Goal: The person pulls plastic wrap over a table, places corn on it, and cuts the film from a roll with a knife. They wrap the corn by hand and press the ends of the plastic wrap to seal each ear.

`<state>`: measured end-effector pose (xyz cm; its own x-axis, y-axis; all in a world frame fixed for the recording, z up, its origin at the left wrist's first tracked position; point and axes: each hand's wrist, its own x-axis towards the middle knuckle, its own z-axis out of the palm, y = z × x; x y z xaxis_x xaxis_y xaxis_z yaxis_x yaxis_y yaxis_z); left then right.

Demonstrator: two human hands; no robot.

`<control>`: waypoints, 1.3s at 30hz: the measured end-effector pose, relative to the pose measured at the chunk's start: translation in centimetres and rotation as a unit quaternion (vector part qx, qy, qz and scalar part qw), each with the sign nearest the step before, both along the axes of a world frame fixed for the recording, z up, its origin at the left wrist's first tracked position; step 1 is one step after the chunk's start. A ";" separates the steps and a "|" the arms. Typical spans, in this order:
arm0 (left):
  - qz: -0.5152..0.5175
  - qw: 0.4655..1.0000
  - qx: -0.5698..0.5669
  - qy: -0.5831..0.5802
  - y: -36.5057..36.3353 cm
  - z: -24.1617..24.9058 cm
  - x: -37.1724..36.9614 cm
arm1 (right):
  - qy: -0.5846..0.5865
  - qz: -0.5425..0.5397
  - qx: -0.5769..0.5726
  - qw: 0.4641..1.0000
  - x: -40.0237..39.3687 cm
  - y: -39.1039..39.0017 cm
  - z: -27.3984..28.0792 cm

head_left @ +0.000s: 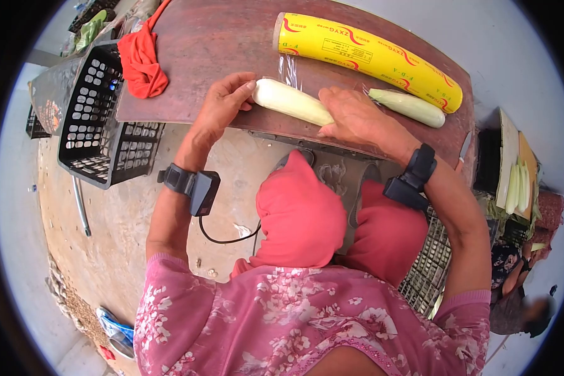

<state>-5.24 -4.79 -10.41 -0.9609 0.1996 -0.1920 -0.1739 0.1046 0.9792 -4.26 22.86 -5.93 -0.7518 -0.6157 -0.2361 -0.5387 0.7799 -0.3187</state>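
Observation:
A pale, smooth vegetable that looks like a peeled water bamboo shoot (291, 102) lies near the table's front edge. My left hand (227, 99) has its thumb and fingers closed at its left end. My right hand (357, 116) wraps over its right end, thumb toward me, hiding that end. Clear plastic film (288, 70) stretches between the shoot and a yellow printed roll of cling wrap (370, 59) behind it. A second, greener shoot (407, 108) lies right of my right hand, alongside the roll.
The reddish-brown table (200, 37) carries a bundled red cloth (141, 66) on its left. A black plastic crate (94, 119) stands at the left. A knife (464, 150) is at the right edge. More pale shoots (517, 188) lie at far right, near another person (514, 282).

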 end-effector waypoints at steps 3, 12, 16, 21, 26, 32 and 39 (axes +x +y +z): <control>-0.010 0.998 -0.061 -0.003 0.5 1.0 0.3 | -0.003 -0.002 0.008 1.000 0.1 -0.1 0.2; -0.004 0.996 -0.084 0.038 1.7 0.7 1.9 | 0.031 0.021 0.023 0.999 0.9 -0.5 1.3; -0.019 0.997 -0.058 0.039 1.1 0.5 2.7 | 0.024 0.025 0.027 0.999 1.0 -0.5 1.2; -0.045 0.998 -0.036 0.017 0.7 1.1 3.0 | 0.012 0.020 0.047 0.999 1.2 -1.0 1.3; -0.068 0.997 -0.040 0.017 0.4 1.9 2.9 | 0.016 0.010 0.049 0.999 1.5 -0.8 1.0; -0.052 0.999 0.016 0.002 0.3 2.2 3.2 | 0.017 -0.011 0.052 0.998 2.1 -0.8 0.4; -0.007 0.996 -0.054 -0.064 2.2 3.0 2.1 | 0.018 -0.018 0.052 0.998 2.5 -1.1 0.4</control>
<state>-3.15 -2.62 -7.40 -0.9243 0.1844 -0.3341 -0.2948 0.2108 0.9320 -1.73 21.72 -5.48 -0.7826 -0.5612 -0.2694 -0.5192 0.8272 -0.2150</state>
